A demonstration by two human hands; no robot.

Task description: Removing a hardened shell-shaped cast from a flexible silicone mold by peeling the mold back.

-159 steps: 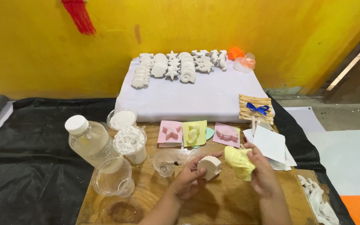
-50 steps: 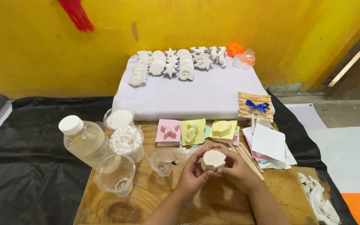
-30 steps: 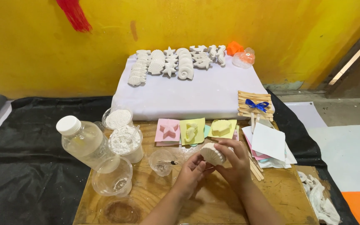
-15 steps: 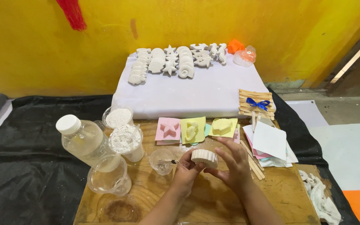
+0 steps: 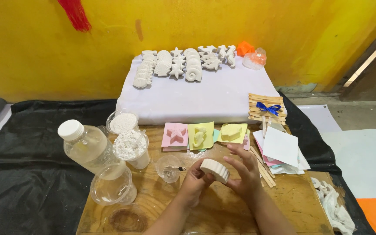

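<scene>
Both hands, left [image 5: 193,182] and right [image 5: 244,172], clamp a white ridged plaster shell casting [image 5: 214,169] above the wooden tabletop [image 5: 223,209], with a small clear cup [image 5: 169,169] at nine o'clock.

Both hands hold a white ridged plaster cast [image 5: 214,170] above the wooden table [image 5: 283,204]: the left hand [image 5: 195,180] grips its near edge, and the right hand [image 5: 243,172] cups it with fingers spread. Just behind lie a pink star mould [image 5: 175,133], a yellow seahorse mould [image 5: 200,135] and a yellow mould [image 5: 232,132] holding a cast. A small clear plastic cup [image 5: 169,168] stands beside the left hand. To the left stand a capped clear plastic bottle [image 5: 88,147] and cups of white powder [image 5: 129,146].
</scene>
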